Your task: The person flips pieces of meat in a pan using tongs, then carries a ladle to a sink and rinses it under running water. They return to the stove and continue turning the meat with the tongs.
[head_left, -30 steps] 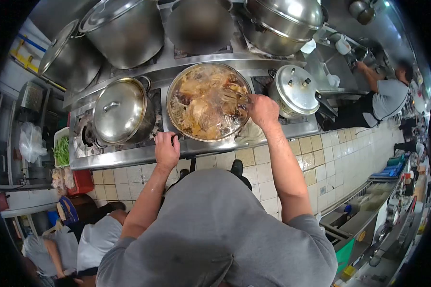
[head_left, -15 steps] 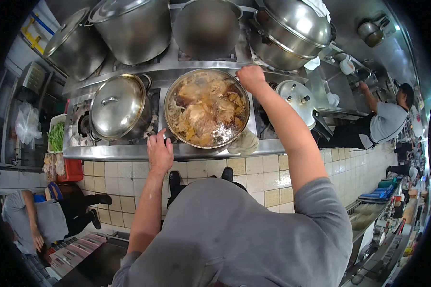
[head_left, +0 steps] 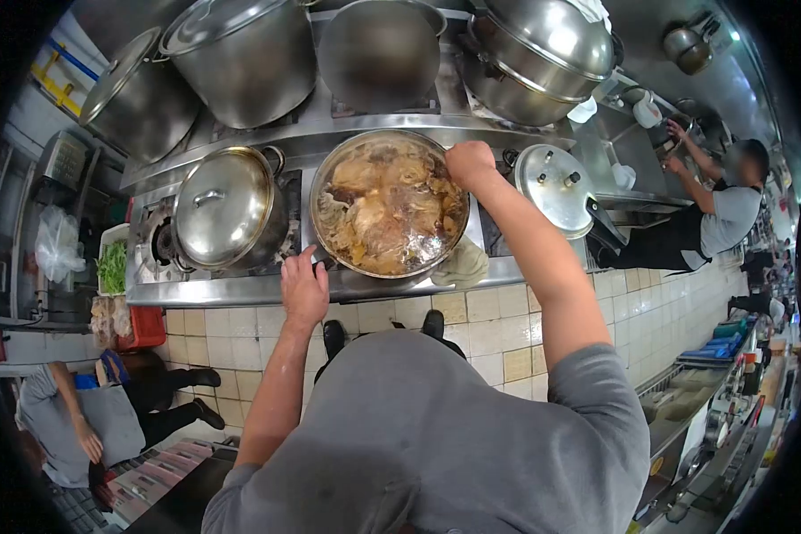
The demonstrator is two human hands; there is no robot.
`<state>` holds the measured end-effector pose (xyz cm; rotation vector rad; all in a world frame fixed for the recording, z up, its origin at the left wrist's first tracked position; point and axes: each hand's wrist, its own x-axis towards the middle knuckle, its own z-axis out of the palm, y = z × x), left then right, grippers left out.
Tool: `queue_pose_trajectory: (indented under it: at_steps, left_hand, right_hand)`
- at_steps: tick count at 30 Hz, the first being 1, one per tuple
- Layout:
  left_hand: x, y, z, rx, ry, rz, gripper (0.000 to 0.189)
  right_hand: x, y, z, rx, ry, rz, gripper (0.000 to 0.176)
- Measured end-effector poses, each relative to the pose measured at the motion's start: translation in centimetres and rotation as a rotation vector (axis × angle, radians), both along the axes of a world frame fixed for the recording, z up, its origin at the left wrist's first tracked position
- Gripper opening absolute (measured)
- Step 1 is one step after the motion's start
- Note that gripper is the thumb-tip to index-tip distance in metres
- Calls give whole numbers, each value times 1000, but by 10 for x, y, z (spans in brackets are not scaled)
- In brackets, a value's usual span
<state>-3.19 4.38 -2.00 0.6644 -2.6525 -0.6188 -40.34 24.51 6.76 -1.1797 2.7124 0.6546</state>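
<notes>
A wide round pot [head_left: 322, 233] full of brown liquid with large pieces of meat stands on the stove in front of me. My right hand [head_left: 471, 165] is closed at the pot's upper right rim; what its fingers grip is hidden. At the lower left of the pot, my left hand [head_left: 305, 283] rests by the stove's front edge with its fingers apart, near the pot's side. A folded cloth [head_left: 462, 266] lies against the pot's lower right side.
A lidded pot [head_left: 222, 206] stands left, a pressure cooker [head_left: 555, 191] right. Tall pots [head_left: 240, 67] and a steamer [head_left: 538, 62] line the back. One person [head_left: 729, 218] works at far right; another [head_left: 80, 418] is at lower left.
The view has shifted slightly, so the stove and pots sit a little lower and further right. My hands remain at the pot. The person at far right has both arms raised forward.
</notes>
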Motion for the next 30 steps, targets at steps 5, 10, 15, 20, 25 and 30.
queue_pose_trajectory:
  at_steps: [5,10,15,20,25,30]
  left_hand:
    - [1,-1,-2,18,-17,-11,42]
    - [1,-5,-9,-45,47,-41,43]
    - [0,-3,-5,1,32,-21,42]
    - [0,-1,-4,-1,15,-5,43]
    - [2,-3,-7,-20,25,-21,43]
    - [2,-4,-9,-22,29,-22,44]
  right_hand:
    - [19,20,11,-35,-31,-57,24]
    - [36,36,27,-80,-51,-110,21]
    - [72,59,61,-204,3,-5,18]
    - [133,63,48,-179,-94,170,14]
    - [164,46,6,-224,-145,260,14]
    - [174,36,-27,-324,-168,195,18]
